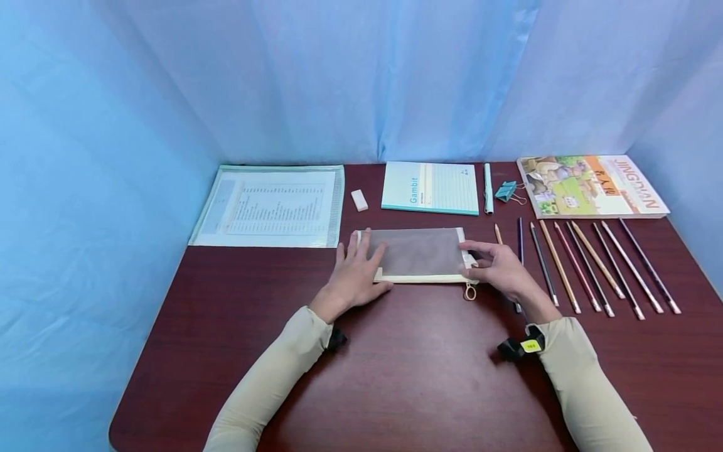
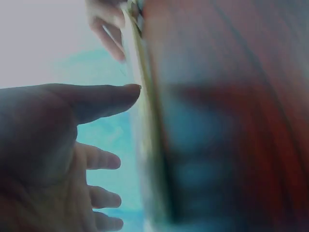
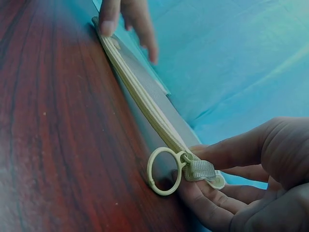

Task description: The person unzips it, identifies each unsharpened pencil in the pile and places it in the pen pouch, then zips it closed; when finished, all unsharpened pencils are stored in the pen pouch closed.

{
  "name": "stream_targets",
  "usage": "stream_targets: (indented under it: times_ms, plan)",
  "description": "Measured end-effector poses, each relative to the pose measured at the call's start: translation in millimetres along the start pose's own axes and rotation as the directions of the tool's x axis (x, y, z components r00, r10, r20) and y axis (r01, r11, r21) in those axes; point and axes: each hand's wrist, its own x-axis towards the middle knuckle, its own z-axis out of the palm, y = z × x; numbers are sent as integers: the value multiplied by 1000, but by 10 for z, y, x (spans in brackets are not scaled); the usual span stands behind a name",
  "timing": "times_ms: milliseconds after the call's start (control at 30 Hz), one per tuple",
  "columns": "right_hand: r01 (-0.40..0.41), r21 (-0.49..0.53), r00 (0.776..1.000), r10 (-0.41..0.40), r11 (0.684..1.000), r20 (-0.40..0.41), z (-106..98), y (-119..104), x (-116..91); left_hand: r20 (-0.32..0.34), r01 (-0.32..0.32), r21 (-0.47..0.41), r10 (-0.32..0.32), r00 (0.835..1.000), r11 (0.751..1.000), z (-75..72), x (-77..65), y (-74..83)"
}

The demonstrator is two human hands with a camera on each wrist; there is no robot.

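A flat, see-through grey mesh zip pouch with a cream zipper edge lies in front of the person. The left hand rests on its left end, fingers straight and spread; in the left wrist view its thumb reaches the zipper edge. At the pouch's right end, the right hand pinches the corner between thumb and fingers. Beside those fingers, a cream ring hangs from the zipper pull in the right wrist view.
Several pencils lie in a row to the right. Along the back are a clear document folder, a white eraser, a Gambit notebook, a pen, a teal binder clip and a book. Blue curtains surround the table.
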Motion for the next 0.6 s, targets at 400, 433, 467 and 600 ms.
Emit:
stream_targets:
  times_ms: [400,433,467,600]
  plan:
    - [-39,-26,999,38,999,-25,10,0,11,-87,-256,-167,245,966,952,68,-98,904]
    - [-40,-16,999,40,999,-23,13,0,13,-94,-262,-203,248,964,943,102,-63,954]
    - [-40,-8,999,40,999,-22,16,2,14,-98,-267,-236,250,963,934,137,-24,999]
    - [-39,18,999,40,999,-21,18,5,4,-102,-221,-399,196,975,890,259,141,1147]
